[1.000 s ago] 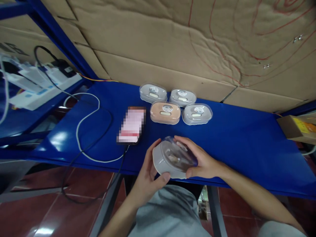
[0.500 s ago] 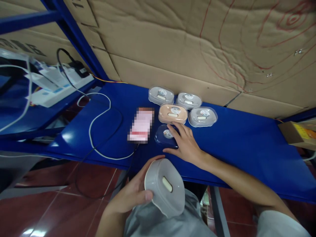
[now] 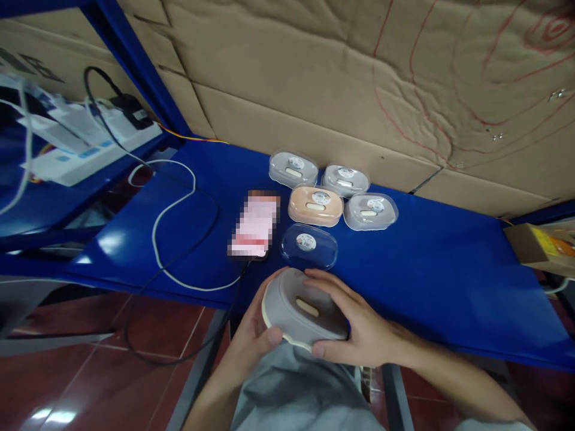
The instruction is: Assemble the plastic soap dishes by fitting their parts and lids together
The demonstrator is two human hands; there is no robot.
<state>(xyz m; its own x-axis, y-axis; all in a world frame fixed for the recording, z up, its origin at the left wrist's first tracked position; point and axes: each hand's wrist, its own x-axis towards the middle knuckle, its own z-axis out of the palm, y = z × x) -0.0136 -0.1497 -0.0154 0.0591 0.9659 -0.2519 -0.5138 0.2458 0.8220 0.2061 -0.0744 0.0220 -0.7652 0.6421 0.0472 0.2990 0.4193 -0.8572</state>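
A grey plastic box (image 3: 291,311) with rounded ends, a cream rim and a cream oblong piece on its face is held between both hands, tilted, over the table's front edge. My left hand (image 3: 251,332) grips its left end, thumb on the near side. My right hand (image 3: 354,323) is wrapped round the right end, fingers over the top and thumb at the lower rim. Just beyond it a clear plastic cover (image 3: 323,248) with a round label lies on the blue table (image 3: 422,281). Behind that sit a peach box (image 3: 309,212) and three grey boxes (image 3: 371,218) under clear covers.
A phone (image 3: 256,224), its screen blurred out, lies left of the cover with a cable plugged in. White and black cables (image 3: 157,239) loop across the table's left side. Cardboard (image 3: 291,90) stands behind. An open carton (image 3: 534,245) is at the right edge.
My right hand has left the clear cover, which stays on the table, and has moved down onto the grey box. The box has tilted in my hands.
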